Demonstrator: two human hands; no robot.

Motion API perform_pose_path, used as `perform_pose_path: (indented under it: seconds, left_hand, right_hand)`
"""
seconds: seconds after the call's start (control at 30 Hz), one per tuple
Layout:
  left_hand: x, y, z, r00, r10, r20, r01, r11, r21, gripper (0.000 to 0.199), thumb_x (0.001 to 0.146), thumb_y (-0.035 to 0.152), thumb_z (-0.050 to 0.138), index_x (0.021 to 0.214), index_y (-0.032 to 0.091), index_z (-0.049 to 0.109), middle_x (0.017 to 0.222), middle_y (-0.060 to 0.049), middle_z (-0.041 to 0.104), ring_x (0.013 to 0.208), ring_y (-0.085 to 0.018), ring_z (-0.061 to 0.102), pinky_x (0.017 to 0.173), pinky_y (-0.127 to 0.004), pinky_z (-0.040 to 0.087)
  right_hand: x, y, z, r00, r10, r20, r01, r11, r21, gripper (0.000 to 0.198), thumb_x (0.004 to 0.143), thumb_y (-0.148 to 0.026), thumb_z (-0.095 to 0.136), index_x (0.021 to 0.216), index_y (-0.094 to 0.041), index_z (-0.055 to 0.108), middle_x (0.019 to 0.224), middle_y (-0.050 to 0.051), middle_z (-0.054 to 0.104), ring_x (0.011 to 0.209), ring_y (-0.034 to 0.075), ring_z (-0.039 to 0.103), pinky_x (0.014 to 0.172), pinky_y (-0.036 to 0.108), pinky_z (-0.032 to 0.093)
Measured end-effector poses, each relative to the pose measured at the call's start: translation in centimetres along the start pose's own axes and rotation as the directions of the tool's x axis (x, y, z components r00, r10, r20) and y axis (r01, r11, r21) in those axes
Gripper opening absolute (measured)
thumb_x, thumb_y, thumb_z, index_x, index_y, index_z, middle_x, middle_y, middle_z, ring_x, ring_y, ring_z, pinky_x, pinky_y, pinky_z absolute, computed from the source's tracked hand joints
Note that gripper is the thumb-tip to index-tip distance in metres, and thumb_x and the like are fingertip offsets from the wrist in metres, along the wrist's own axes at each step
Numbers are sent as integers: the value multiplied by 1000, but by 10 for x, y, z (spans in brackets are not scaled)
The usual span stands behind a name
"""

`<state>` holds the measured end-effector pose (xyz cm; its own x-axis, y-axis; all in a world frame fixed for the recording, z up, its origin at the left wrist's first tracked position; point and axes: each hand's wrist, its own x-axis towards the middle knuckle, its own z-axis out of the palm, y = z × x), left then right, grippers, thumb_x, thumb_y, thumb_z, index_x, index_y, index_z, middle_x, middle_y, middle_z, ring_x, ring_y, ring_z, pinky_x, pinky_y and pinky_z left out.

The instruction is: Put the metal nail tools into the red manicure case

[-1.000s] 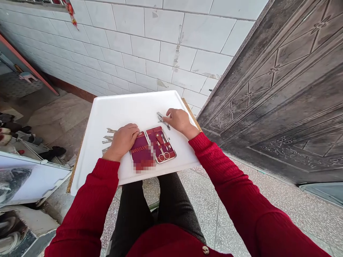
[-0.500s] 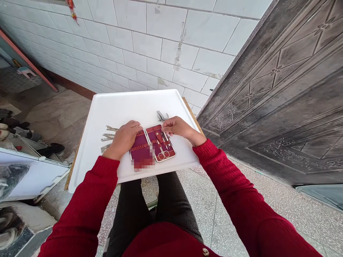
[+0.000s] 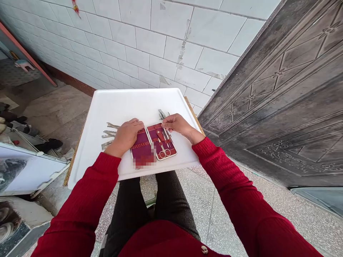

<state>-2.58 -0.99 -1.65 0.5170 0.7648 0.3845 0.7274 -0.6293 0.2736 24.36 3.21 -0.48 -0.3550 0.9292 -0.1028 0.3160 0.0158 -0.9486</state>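
Note:
An open manicure case (image 3: pixel 140 152), purple inside with red straps and a pale metal rim, lies flat on a white board. My left hand (image 3: pixel 127 135) is closed over the upper left edge of the case, holding it. At the top of the right half, my right hand (image 3: pixel 178 125) pinches a slim metal manicure tool (image 3: pixel 166 134) by its upper end; the fingers hide that end. Small scissors (image 3: pixel 164 153) sit in this half, handles toward me, beside other thin tools. Part of the left half is blurred out.
Metal clippers (image 3: pixel 162 114) lie just beyond my right hand. Several metal tools (image 3: pixel 108 134) lie left of my left hand. The white board (image 3: pixel 128 103) rests on a wooden top, with a tiled wall (image 3: pixel 150 43) behind and a dark patterned door (image 3: pixel 268 92) on the right.
The view has shifted slightly. My left hand stays on the case edge, and my right hand keeps its pinch at the top of the right half with little visible movement.

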Motion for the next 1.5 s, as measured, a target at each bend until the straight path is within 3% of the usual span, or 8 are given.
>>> perform_pose_path:
  seconds: [0.23,0.37,0.5,0.63,1.1,1.33,1.5]
  left_hand:
    - [-2,7,1,998,-55,7,54,997,59,40,103,16,36,120,19,73,126,-11,75,115,-28,69,99,-47,57]
    - [1,18,3,999,-13,51,12,1000,25,36,108,27,39,129,19,67,134,-12,72,122,-28,66,106,-47,53]
    - [2,25,6,995,9,98,-10,1000,7,37,107,46,52,131,20,66,139,-12,70,130,-29,63,113,-47,49]
    - [0,25,10,995,1,103,-2,1000,7,45,106,52,54,136,20,64,145,-13,67,136,-29,60,119,-48,45]
    - [0,27,8,994,31,103,-33,999,20,41,108,48,52,133,18,66,141,-14,68,130,-30,63,113,-49,49]
    - [1,29,7,993,32,118,-37,998,42,42,107,46,52,132,16,67,139,-15,68,128,-31,64,111,-49,51]
    - [1,31,6,991,16,137,-23,998,51,42,108,46,50,133,17,66,141,-13,67,128,-30,63,111,-48,51]
  right_hand:
    - [-11,-2,-2,999,-34,18,37,979,-202,26,80,-41,75,68,-19,66,59,-2,61,52,11,51,55,28,39]
    - [-19,-4,2,1000,-24,3,24,954,-298,25,85,-35,70,67,-19,63,58,-2,60,55,13,53,59,28,38]
    - [-23,-13,9,995,-96,-33,70,879,-472,24,87,-26,66,65,-20,59,64,-1,62,65,14,54,65,28,36]
    - [-26,-20,14,990,-134,-52,80,813,-577,23,89,-22,64,67,-20,59,67,-1,62,69,15,53,66,28,33]
    - [-22,-17,11,993,-118,-31,84,845,-528,21,89,-25,63,69,-19,64,65,0,64,70,17,58,68,28,38]
    - [-20,-10,9,986,-168,-20,143,889,-436,20,88,-29,60,70,-20,60,59,-3,57,63,15,52,66,27,37]
    - [-13,-12,9,964,-255,-82,202,892,-404,23,89,-32,62,69,-21,56,62,-3,55,62,14,49,64,27,36]
